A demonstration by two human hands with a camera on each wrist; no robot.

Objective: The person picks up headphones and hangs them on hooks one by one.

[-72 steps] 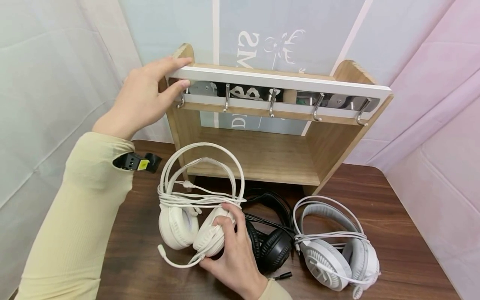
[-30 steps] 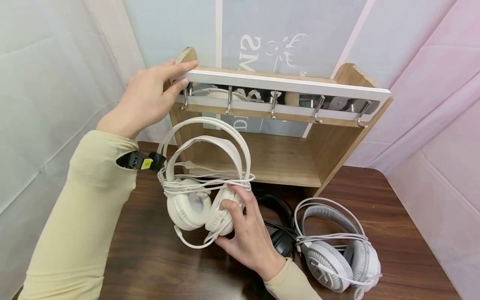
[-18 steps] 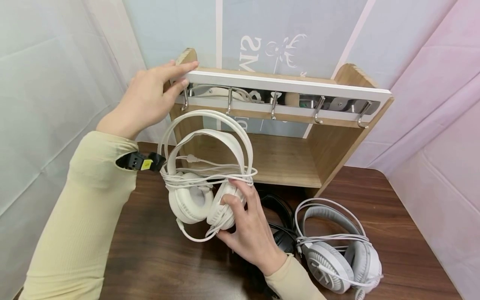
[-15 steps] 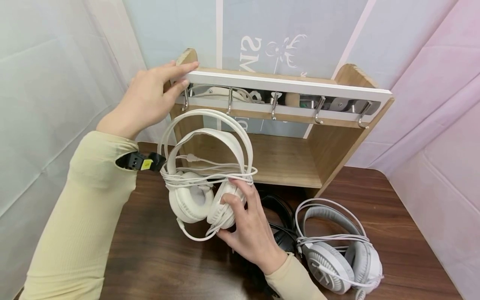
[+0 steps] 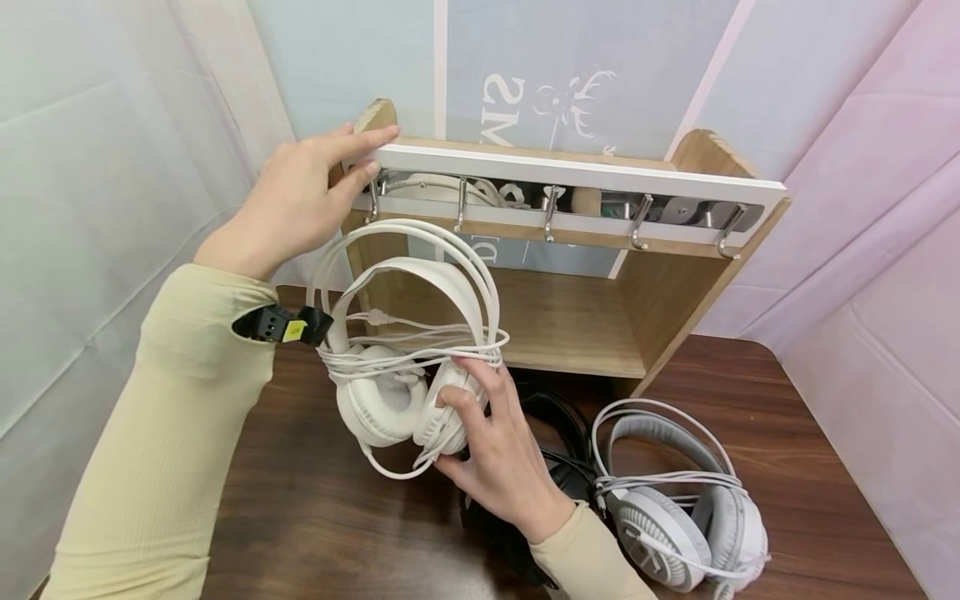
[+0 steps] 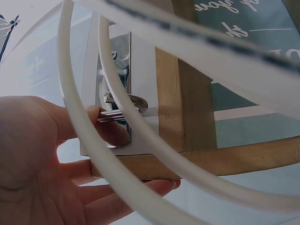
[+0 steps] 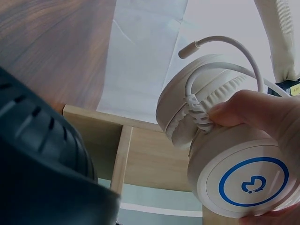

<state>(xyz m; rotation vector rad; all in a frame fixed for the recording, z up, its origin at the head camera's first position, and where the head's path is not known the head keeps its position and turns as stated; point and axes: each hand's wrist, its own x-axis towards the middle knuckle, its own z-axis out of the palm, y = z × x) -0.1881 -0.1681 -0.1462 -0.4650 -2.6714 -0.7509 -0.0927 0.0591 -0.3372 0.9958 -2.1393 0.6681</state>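
Observation:
My right hand [image 5: 498, 446] grips one ear cup [image 7: 248, 173] of a white headset [image 5: 378, 408] and holds it off the table. Its cable is wound across the headband, and the band's top sits just below the left hooks in the head view. My left hand [image 5: 296, 196] holds the left end of a wooden rack [image 5: 555, 325], thumb on the front rail and fingers round the side. Metal hooks [image 5: 550, 214] line the white rail [image 5: 585, 175]. In the left wrist view, the white headband [image 6: 86, 136] crosses in front of my left hand [image 6: 70, 154].
A black headset [image 5: 558, 417], partly hidden by my right hand, lies on the dark wooden table [image 5: 337, 525]. To its right lies a white and grey headset [image 5: 675, 508] with its cable wrapped. Pale curtains [image 5: 90, 183] hang around the table.
The right hand has lifted the white headset up from the table towards the rack; in the last half second it has shifted slightly left. The left hand keeps its place on the rack.

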